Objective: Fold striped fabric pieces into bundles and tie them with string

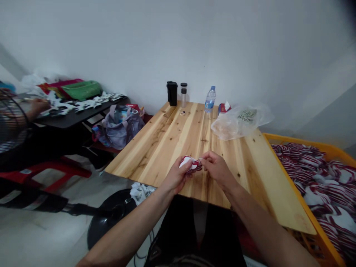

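A small bundle of red-and-white striped fabric is held above the front part of the wooden table. My left hand is closed round its left side, the thumb lying on the white part. At the bundle's right end, my right hand pinches with thumb and forefinger. Something thin and pale shows at those fingertips, perhaps a tie or thread, too small to make out.
A black cup, a clear bottle and a plastic bag of pale ties stand along the table's back. On the right, a yellow crate holds striped fabric pieces. A person's hand is at the dark table, far left.
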The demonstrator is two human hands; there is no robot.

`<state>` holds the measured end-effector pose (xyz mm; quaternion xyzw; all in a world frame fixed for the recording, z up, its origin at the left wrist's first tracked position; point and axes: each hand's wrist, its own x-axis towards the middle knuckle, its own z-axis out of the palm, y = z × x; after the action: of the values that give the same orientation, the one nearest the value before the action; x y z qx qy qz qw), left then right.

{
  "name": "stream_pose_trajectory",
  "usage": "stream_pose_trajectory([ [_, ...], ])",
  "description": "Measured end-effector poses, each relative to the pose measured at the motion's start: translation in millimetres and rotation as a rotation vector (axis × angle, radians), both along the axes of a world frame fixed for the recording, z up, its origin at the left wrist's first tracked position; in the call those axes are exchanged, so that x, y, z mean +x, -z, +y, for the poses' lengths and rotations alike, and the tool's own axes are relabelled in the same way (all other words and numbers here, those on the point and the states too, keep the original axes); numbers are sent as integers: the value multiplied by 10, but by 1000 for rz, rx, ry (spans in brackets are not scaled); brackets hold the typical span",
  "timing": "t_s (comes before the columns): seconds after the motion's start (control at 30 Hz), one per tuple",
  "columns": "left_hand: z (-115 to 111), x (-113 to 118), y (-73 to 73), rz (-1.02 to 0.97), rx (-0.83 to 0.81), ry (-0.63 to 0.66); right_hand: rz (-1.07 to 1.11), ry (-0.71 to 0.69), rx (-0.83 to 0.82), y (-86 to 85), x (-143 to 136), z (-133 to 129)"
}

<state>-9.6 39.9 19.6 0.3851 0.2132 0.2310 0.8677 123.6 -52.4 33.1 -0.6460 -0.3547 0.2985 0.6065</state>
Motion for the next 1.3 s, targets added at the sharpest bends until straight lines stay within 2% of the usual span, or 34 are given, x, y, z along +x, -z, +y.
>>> stream_pose_trajectory([
  [0.2, -47, 101, -25, -6, -106, -16, 51, 126, 107, -20, -174, -40],
  [0.3, -63, 165, -5, -8, -70, -60, 70, 155, 110, -49, -240, -58],
  [0.4, -45, 173, 26, -14, 40, -158, 135, 134, 90, -144, -277, -114],
  [0.43, -31, 158, 35, -5, 105, -195, 198, 120, 92, -193, -278, -138],
  [0.5, 4, 104, 47, 54, 339, -218, 393, 81, 116, -303, -254, -182],
  [0.53, 24, 71, 51, 94, 491, -184, 506, 58, 135, -355, -229, -198],
  [0.63, 85, -18, 47, 188, 876, 38, 750, 6, 176, -466, -130, -213],
  [0.73, 144, -66, 17, 241, 1009, 155, 774, -13, 144, -497, -69, -208],
  [0.83, 207, -87, -39, 295, 1052, 151, 611, -94, 68, -495, -89, -212],
  [0.93, 272, -112, -99, 313, 1033, 189, 271, -167, 23, -500, -128, -230],
  [1.07, 337, -168, -159, 271, 1015, 268, -448, -230, -49, -515, -87, -277],
  [1.13, 350, -196, -184, 240, 1003, 299, -856, -229, -59, -502, -31, -302],
  [1.2, 341, -213, -206, 214, 998, 346, -1158, -206, -56, -463, 25, -313],
  [1.27, 307, -219, -222, 187, 1000, 405, -1254, -166, -33, -401, 59, -297],
  [1.3, 281, -220, -228, 175, 994, 437, -1213, -143, -1, -365, 63, -277],
])
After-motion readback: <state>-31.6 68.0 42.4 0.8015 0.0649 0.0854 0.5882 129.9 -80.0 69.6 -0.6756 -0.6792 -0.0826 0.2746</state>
